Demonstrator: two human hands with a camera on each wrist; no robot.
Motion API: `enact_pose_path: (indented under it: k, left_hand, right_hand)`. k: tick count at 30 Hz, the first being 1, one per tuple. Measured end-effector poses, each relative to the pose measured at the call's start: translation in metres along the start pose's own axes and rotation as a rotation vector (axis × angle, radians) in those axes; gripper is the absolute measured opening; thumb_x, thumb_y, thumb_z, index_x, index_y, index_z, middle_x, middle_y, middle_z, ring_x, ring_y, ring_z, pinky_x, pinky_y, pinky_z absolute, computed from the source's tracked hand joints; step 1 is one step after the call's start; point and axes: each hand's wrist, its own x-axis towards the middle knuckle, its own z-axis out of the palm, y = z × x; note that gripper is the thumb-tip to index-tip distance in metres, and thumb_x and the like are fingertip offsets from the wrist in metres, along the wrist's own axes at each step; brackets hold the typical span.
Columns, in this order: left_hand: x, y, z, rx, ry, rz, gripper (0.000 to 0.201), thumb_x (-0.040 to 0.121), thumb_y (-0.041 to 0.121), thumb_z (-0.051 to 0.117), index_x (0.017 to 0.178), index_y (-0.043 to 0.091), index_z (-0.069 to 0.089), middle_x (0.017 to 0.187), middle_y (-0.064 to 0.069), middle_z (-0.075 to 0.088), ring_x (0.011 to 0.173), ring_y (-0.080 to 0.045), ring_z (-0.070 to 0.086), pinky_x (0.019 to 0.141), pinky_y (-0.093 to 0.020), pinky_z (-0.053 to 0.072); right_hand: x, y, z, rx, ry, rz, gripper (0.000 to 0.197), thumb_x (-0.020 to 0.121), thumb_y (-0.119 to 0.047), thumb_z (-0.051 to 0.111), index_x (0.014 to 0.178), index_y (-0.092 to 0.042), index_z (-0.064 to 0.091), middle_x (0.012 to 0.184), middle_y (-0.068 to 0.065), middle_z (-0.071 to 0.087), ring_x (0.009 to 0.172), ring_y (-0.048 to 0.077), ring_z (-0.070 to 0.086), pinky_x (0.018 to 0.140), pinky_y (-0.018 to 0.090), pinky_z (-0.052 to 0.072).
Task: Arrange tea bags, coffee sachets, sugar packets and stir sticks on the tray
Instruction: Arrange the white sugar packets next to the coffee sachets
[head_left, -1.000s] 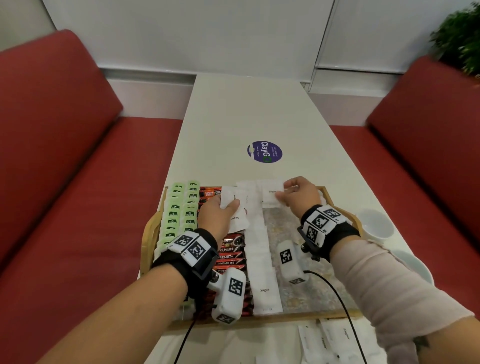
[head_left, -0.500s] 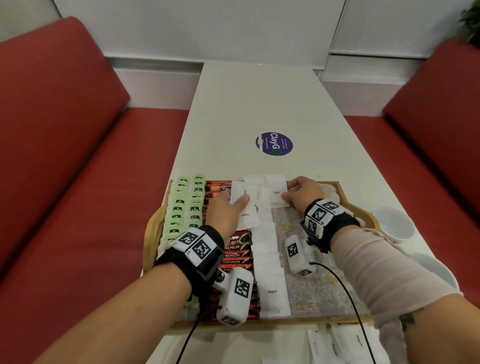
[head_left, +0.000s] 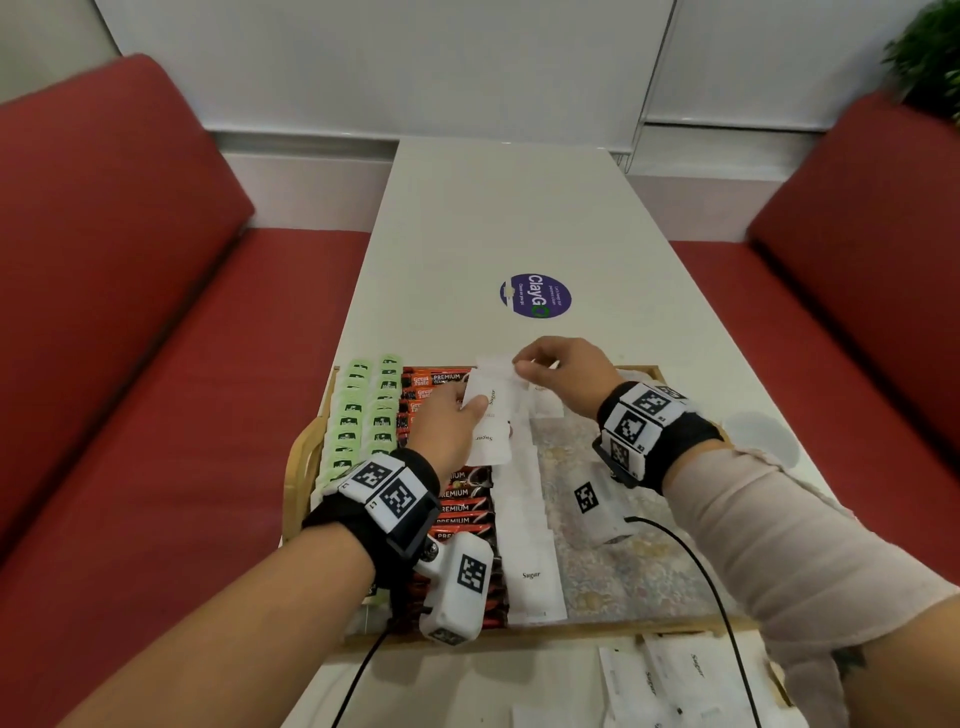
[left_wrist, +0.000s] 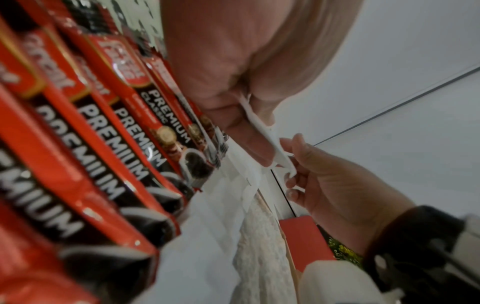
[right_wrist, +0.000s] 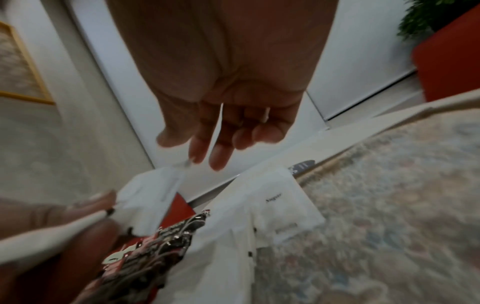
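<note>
A wooden tray (head_left: 296, 467) holds two columns of green tea bags (head_left: 371, 410), a row of red-and-black coffee sachets (head_left: 462, 506) and a column of white sugar packets (head_left: 530, 571). My left hand (head_left: 467, 410) grips a small fan of sugar packets (head_left: 491, 397) above the far end of the coffee row. In the left wrist view the packets (left_wrist: 259, 127) sit pinched between its thumb and fingers. My right hand (head_left: 524, 364) pinches the far edge of the top packet, as the right wrist view (right_wrist: 205, 152) also shows. No stir sticks are in view.
Loose sugar packets (head_left: 670, 680) lie on the white table in front of the tray. A white cup (head_left: 763, 436) stands right of the tray, partly behind my right arm. A purple sticker (head_left: 535, 295) marks the table beyond. Red benches (head_left: 130, 312) flank both sides.
My right hand has moved left from the packets lying on the tray to the stack in my left hand and now pinches its top packet. The left hand has barely moved.
</note>
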Motion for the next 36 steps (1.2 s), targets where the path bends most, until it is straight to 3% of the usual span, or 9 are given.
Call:
enact_pose_path:
  k: [4,8,11,15,18,21,25,29,36]
  left_hand:
    - [-0.006,0.007,0.003,0.082,-0.019,0.020,0.021,0.097,0.016,0.049,0.116,0.012,0.058,0.107,-0.009,0.068,0.094,-0.026,0.067,0.086,-0.047,0.054]
    - [-0.009,0.013,0.005,0.117,-0.045,0.040,0.022,0.096,0.017,0.051,0.115,0.011,0.060,0.106,-0.009,0.069,0.093,-0.027,0.067,0.085,-0.048,0.054]
    - [-0.010,0.014,0.005,0.112,-0.050,0.015,0.028,0.096,0.018,0.053,0.122,0.010,0.058,0.108,-0.008,0.069,0.093,-0.024,0.068,0.085,-0.046,0.055]
    - [-0.011,0.011,0.003,0.021,-0.017,-0.039,0.036,0.095,0.016,0.055,0.129,0.009,0.048,0.110,-0.007,0.069,0.094,-0.023,0.068,0.085,-0.043,0.055]
    - [-0.012,0.011,0.000,-0.029,-0.001,-0.047,0.032,0.097,0.011,0.051,0.129,0.010,0.045,0.113,-0.007,0.068,0.094,-0.023,0.067,0.078,-0.033,0.056]
    - [-0.012,0.010,-0.002,-0.027,0.009,-0.025,0.032,0.098,0.012,0.050,0.130,0.010,0.045,0.111,-0.003,0.069,0.096,-0.021,0.067,0.083,-0.034,0.055]
    - [-0.010,0.007,-0.003,-0.026,0.026,-0.019,0.020,0.097,0.013,0.051,0.117,0.015,0.047,0.106,0.000,0.070,0.103,-0.019,0.065,0.095,-0.041,0.050]
    - [-0.008,0.006,-0.003,-0.035,0.030,-0.014,0.021,0.096,0.013,0.052,0.117,0.015,0.049,0.101,0.002,0.071,0.100,-0.020,0.067,0.092,-0.041,0.052]
    - [-0.005,0.002,-0.004,-0.042,0.036,-0.003,0.018,0.097,0.013,0.052,0.115,0.014,0.051,0.103,0.001,0.071,0.094,-0.018,0.067,0.085,-0.034,0.054]
  right_hand:
    - [-0.003,-0.011,-0.002,-0.101,-0.143,-0.032,0.017,0.088,-0.025,0.066,0.100,-0.015,0.071,0.091,-0.003,0.063,0.084,0.010,0.053,0.073,0.020,0.038]
    - [-0.007,-0.011,-0.002,-0.031,-0.140,-0.006,0.011,0.087,-0.020,0.067,0.092,-0.011,0.071,0.075,-0.009,0.060,0.074,0.008,0.052,0.063,0.013,0.038]
    - [-0.009,-0.010,-0.001,0.019,-0.122,0.017,0.007,0.087,-0.018,0.067,0.086,-0.011,0.069,0.069,-0.011,0.058,0.063,0.003,0.050,0.060,0.015,0.039]
    - [-0.010,-0.003,0.000,0.138,0.012,0.091,0.017,0.091,-0.013,0.060,0.074,-0.016,0.055,0.064,-0.003,0.055,0.050,0.010,0.050,0.051,0.021,0.041]
    - [-0.009,0.007,-0.001,0.271,0.124,0.221,0.013,0.093,-0.009,0.055,0.082,-0.011,0.049,0.069,0.004,0.054,0.046,0.015,0.057,0.046,0.025,0.049]
    - [-0.007,0.019,0.000,0.248,0.168,0.342,0.005,0.094,-0.011,0.055,0.090,-0.011,0.052,0.072,0.003,0.056,0.054,0.019,0.060,0.052,0.028,0.051]
    - [-0.001,0.037,0.003,0.063,0.170,0.423,0.025,0.092,-0.015,0.058,0.067,-0.016,0.051,0.072,0.004,0.055,0.076,0.024,0.056,0.076,0.036,0.049]
    - [0.000,0.042,0.007,-0.052,0.081,0.460,0.027,0.093,-0.016,0.057,0.066,-0.015,0.053,0.084,0.006,0.057,0.081,0.022,0.052,0.071,0.028,0.039]
    - [0.005,0.045,0.019,-0.048,0.001,0.492,0.031,0.091,-0.015,0.060,0.061,-0.016,0.050,0.069,0.003,0.055,0.065,0.020,0.051,0.068,0.027,0.042]
